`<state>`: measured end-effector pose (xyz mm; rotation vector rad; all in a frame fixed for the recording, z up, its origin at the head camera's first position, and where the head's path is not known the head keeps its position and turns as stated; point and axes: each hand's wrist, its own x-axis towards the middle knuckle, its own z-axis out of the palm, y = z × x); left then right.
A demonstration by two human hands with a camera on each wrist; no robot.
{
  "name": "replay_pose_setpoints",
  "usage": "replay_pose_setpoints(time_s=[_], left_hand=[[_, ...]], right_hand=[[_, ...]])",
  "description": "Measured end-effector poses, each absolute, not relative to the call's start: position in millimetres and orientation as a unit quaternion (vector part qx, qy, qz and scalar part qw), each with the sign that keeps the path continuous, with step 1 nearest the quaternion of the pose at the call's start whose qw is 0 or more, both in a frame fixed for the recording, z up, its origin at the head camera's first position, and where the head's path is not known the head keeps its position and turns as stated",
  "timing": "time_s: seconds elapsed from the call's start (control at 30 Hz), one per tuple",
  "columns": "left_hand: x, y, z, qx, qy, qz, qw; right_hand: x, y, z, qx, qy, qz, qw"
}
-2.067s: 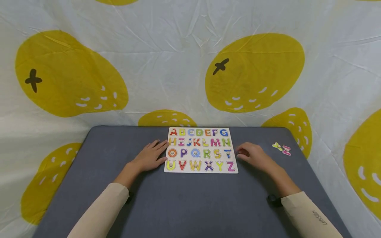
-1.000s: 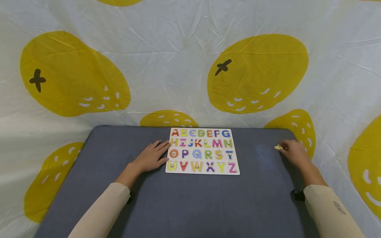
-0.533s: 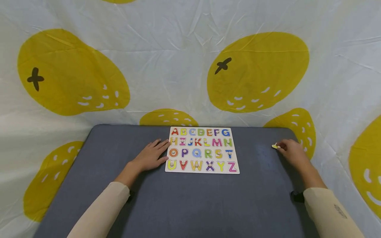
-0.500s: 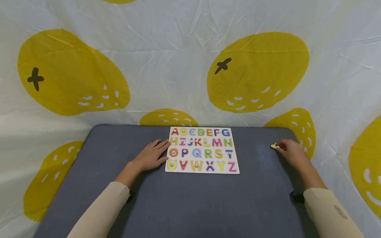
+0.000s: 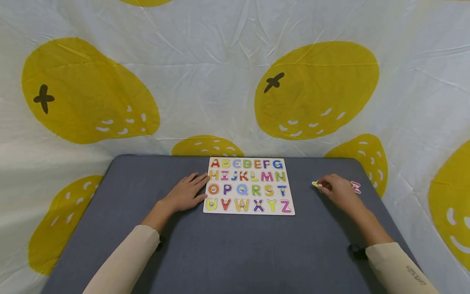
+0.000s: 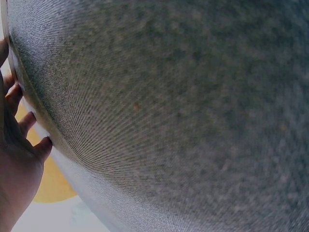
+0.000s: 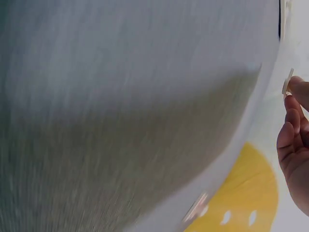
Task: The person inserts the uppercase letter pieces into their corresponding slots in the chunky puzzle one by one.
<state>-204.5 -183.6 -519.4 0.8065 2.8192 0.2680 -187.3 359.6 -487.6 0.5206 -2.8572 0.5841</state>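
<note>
An alphabet peg puzzle board lies on the grey table, most of its letters bearing small knobs. The Y and Z places show colour but no knob. Fingers spread, my left hand rests on the table and touches the board's left edge; it also shows in the left wrist view. To the right of the board, my right hand pinches a yellow letter puzzle piece between thumb and fingers. The right wrist view shows this piece edge-on, raised off the table. Behind that hand lies a pink Z puzzle piece, partly hidden.
The grey table runs back to a pale cloth printed with large yellow fruit. Its right edge passes just beyond the pink Z. A dark band sits at each wrist.
My right hand went right to the loose letters, took the yellow piece, and has moved back left toward the board with it. The pink Z shows again. My left hand has stayed put.
</note>
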Motion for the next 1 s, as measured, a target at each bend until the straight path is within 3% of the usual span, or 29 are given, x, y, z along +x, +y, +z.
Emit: replay_pose_setpoints(time_s=[0.57, 1.0], left_hand=[[-205.9, -182.3, -516.6, 0.273, 0.953, 0.094, 0.095], [-203.5, -182.4, -518.8, 0.278, 0.952, 0.095, 0.087]], right_hand=[[-175.1, 269.6, -492.4, 0.26, -0.934, 0.241, 0.046], [-166.9, 233.4, -498.2, 0.331, -0.913, 0.238, 0.0]])
